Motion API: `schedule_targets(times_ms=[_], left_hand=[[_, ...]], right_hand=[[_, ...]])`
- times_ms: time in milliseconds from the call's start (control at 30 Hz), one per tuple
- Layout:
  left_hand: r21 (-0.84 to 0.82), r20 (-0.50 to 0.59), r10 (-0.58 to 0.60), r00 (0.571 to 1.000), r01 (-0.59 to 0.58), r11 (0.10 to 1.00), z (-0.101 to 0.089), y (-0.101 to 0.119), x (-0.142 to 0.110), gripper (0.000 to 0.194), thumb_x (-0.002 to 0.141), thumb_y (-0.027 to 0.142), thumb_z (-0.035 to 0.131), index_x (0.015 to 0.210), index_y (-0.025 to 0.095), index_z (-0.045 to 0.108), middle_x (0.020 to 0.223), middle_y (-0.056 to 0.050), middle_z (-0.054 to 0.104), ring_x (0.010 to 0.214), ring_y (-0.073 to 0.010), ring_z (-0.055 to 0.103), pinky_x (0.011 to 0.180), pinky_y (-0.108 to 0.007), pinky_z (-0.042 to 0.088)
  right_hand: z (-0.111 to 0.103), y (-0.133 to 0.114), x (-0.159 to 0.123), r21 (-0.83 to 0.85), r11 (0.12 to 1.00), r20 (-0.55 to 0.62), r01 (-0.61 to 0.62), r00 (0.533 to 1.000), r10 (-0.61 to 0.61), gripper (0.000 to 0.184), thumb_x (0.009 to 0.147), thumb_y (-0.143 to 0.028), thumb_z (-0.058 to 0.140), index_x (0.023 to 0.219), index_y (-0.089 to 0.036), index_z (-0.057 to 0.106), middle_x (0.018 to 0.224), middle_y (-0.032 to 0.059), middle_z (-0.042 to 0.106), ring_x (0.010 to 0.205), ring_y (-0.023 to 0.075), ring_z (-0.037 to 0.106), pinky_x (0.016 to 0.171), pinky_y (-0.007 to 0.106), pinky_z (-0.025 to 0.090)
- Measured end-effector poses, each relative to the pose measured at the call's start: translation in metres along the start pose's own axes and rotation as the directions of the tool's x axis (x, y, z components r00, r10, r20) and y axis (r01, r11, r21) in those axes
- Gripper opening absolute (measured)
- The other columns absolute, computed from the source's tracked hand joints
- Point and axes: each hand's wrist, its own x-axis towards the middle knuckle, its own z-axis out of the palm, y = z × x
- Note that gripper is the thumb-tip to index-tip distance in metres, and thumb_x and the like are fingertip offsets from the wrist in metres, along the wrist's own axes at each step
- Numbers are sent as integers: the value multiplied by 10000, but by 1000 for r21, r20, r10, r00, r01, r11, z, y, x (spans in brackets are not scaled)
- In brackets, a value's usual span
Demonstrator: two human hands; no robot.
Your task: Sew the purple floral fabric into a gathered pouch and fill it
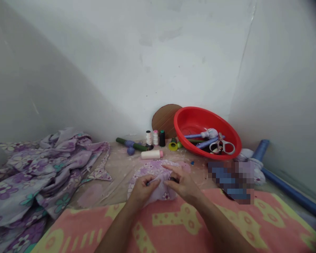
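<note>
A piece of purple flowered cloth (147,168) is bunched up in front of me, its near part standing in a puffed fold. My left hand (143,189) pinches the cloth between thumb and fingers at its left side. Across from it, my right hand (184,184) grips the same cloth with thumb and bent fingers, its index finger stretched out over the top. Something small and dark shows at the right fingers; I cannot make out what it is. Just beyond the cloth lies a white thread cone (151,154) on its side.
A red basin (208,116) holding scissors (222,146) and blue-wrapped sticks leans at the back right. Thread spools (155,137) stand by the wall near a green stick (131,144). Flowered fabric (42,172) is heaped at left. A pink-and-yellow cloth (168,228) covers the near edge.
</note>
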Motion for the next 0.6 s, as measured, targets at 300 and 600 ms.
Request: schedule_targets(times_ms=[300, 600], left_hand=[[140, 159, 128, 979, -151, 979, 3, 2, -4, 273, 712, 353, 500, 590, 129, 598, 519, 23, 472, 521, -99, 404, 485, -192, 293], [41, 28, 12, 1000, -13, 999, -27, 6, 1, 295, 673, 390, 522, 752, 152, 677, 628, -21, 598, 553, -139, 479, 487, -193, 336]], right_hand=[[-3, 11, 0, -160, 986, 167, -34, 984, 61, 89, 661, -215, 567, 715, -146, 578, 546, -38, 441, 511, 68, 386, 450, 170, 289], [-13, 6, 6, 126, 968, 90, -216, 974, 206, 198, 625, -316, 577, 563, -162, 469, 456, -39, 461, 415, 78, 429, 396, 186, 306]])
